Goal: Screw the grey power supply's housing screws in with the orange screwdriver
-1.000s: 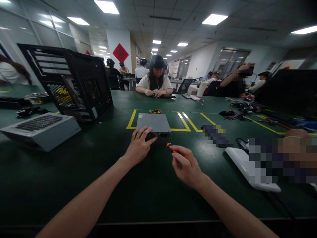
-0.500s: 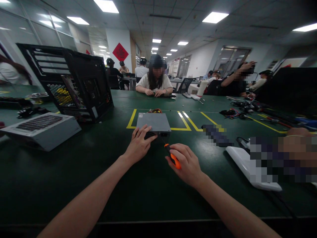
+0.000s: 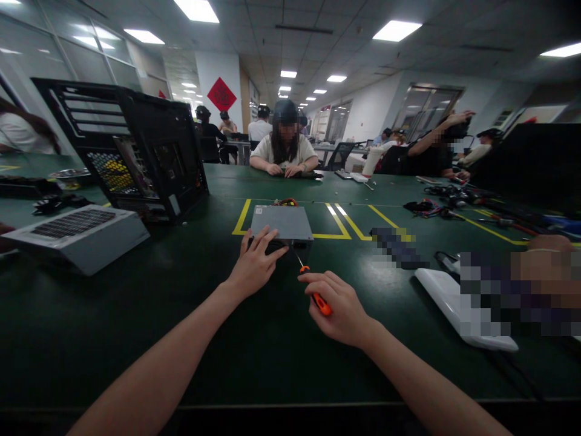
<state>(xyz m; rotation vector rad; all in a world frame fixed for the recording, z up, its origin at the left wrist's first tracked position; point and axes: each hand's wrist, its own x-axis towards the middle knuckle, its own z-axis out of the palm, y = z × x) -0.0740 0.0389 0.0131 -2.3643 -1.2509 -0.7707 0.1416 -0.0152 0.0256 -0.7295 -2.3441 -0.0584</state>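
Observation:
A grey computer power supply (image 3: 284, 221) stands on the green table in front of me, coloured cables bunched behind it and a socket on its near face. My left hand (image 3: 255, 261) grips its near left edge, fingertips on the top and thumb along the near face. An orange and black screwdriver (image 3: 322, 304) is in my right hand (image 3: 341, 306), fingers wrapped round the handle. Its thin shaft points up and left to the power supply's near face, by the socket; I cannot make out whether the tip touches a screw.
On the left stand a black computer case (image 3: 131, 151) and a second power supply (image 3: 75, 236). A white device (image 3: 454, 303) lies at the right, near blurred patches and tangled cables (image 3: 431, 209). Across the table (image 3: 218, 363) sits a person (image 3: 285, 145); a white cup (image 3: 371, 162) stands nearby.
My right hand has shifted its grip on the screwdriver, with the index finger now stretched along the neck and more of the shaft showing. The left hand and power supply stay put.

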